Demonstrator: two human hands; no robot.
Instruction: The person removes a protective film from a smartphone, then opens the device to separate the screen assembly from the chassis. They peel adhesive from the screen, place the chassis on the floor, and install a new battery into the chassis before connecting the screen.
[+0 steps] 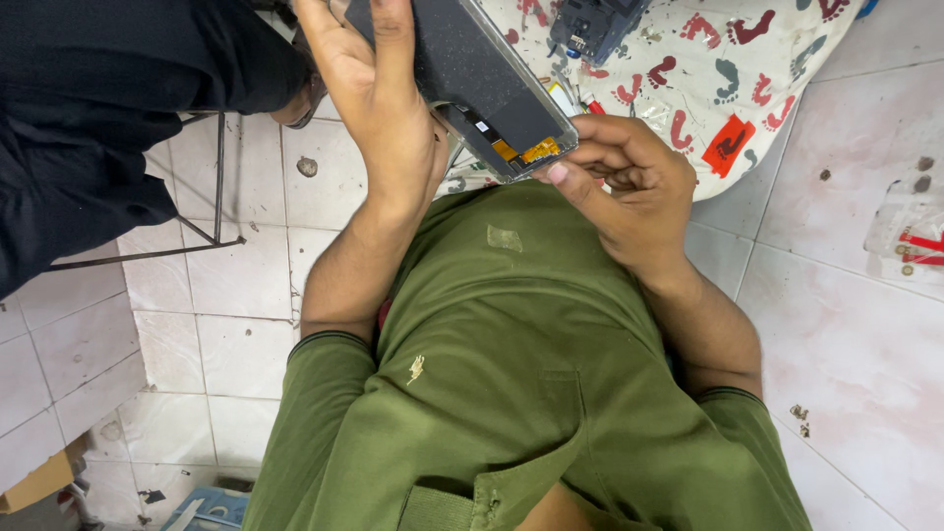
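Left hand point(379, 108) holds a flat dark panel point(472, 69) from its left edge: fingers pressed together and laid flat along the panel face, thumb side wrapped around the edge. The panel looks like a phone screen assembly with a light metal frame, tilted, held up over the lap in front of the green shirt point(511, 374). Its top runs out of view.

Right hand point(624, 187) sits at the panel's lower corner. Fingers curled in, thumb and fingertips pinching that corner just beside the orange flex cable point(526, 152), which shows on the exposed bottom strip of the panel. Can't tell if a tool is in the pinch.

Behind the hands: a white cloth point(708, 59) printed with red and grey footprints, lying on the tiled floor point(846, 324). On the cloth sits a dark phone body point(590, 25) with parts exposed, well apart from the panel. Small bits lie near it, too small to tell. A clear bag point(910, 231) with red marks lies on the floor at right. Dark fabric point(98, 108) fills upper left.
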